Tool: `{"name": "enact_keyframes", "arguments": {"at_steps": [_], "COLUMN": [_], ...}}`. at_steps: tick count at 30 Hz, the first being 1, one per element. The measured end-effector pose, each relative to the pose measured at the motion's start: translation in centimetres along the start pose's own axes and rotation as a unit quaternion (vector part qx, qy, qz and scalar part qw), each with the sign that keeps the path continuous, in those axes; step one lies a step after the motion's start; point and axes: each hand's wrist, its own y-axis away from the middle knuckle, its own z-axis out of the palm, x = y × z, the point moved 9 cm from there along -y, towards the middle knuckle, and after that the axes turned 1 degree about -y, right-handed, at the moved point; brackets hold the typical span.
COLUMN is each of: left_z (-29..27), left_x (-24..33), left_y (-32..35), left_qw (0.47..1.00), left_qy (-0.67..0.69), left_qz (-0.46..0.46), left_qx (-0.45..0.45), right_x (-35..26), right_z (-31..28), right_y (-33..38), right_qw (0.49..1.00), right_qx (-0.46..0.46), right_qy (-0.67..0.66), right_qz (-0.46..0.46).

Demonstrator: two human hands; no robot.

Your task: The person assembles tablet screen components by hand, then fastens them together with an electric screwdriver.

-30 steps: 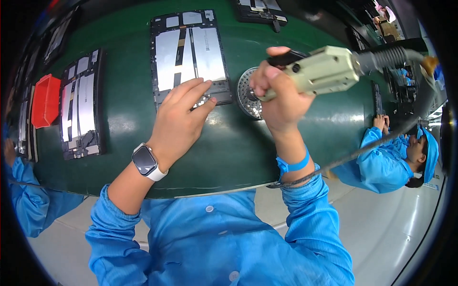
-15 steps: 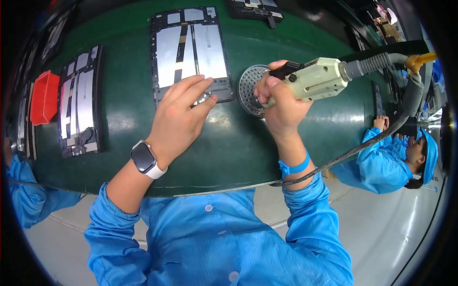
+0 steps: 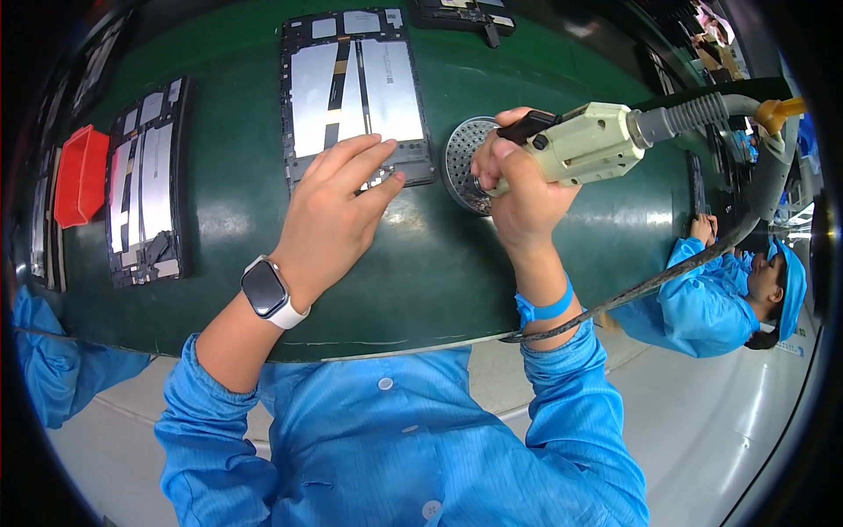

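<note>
My left hand point(image 3: 332, 209) lies over the near end of an opened tablet point(image 3: 386, 83), fingers extended and slightly apart. The tablet's silver inner plate and dark flat cables face up. My right hand point(image 3: 527, 180) is wrapped round the front of a pale cream electric screwdriver point(image 3: 593, 145) with a black lever. Its front end points down to the left over a round perforated metal dish point(image 3: 464, 140), just right of the tablet. Small screws seem to lie in the dish's near part. My right hand hides the screwdriver's tip.
Left on the green table point(image 3: 237, 237) are a stack of opened tablets point(image 3: 149, 189) and a red bin point(image 3: 81, 176). Another device point(image 3: 465, 13) lies at the far edge. A grey hose and dark cable point(image 3: 650, 283) run from the screwdriver's rear. A co-worker point(image 3: 720, 290) sits at right.
The view has shifted very slightly. Both hands keep nearly the same pose, the left on the tablet and the right on the screwdriver over the dish.
</note>
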Motion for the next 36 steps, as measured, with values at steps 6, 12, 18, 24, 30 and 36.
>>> {"name": "enact_keyframes", "arguments": {"at_steps": [6,12,18,24,30,36], "left_z": [0.0,-0.2,0.1,-0.1,-0.2,-0.2], "left_x": [-0.2,0.0,0.2,-0.2,-0.2,-0.4], "left_y": [0.0,0.5,1.0,1.1,0.9,0.9], "left_qw": [1.0,0.999,0.997,0.999,0.999,0.999], "left_qy": [0.002,-0.023,-0.026,-0.012,-0.004,0.002], "left_qz": [-0.005,0.006,0.017,-0.002,0.006,0.0], "left_qx": [-0.004,-0.035,-0.069,-0.052,-0.038,-0.038], "right_x": [-0.5,-1.2,-2.1,0.5,1.4,1.9], "right_z": [1.0,1.1,5.3,8.0,7.5,7.7], "right_y": [0.1,0.1,-0.7,-0.9,-1.1,-0.8], "right_qw": [0.998,0.998,0.998,0.997,0.996,0.996], "right_qx": [-0.021,-0.022,-0.056,-0.073,-0.067,-0.076], "right_qy": [0.067,0.064,0.021,0.034,0.048,0.052], "right_qz": [-0.004,-0.018,-0.013,0.002,0.015,0.014]}}
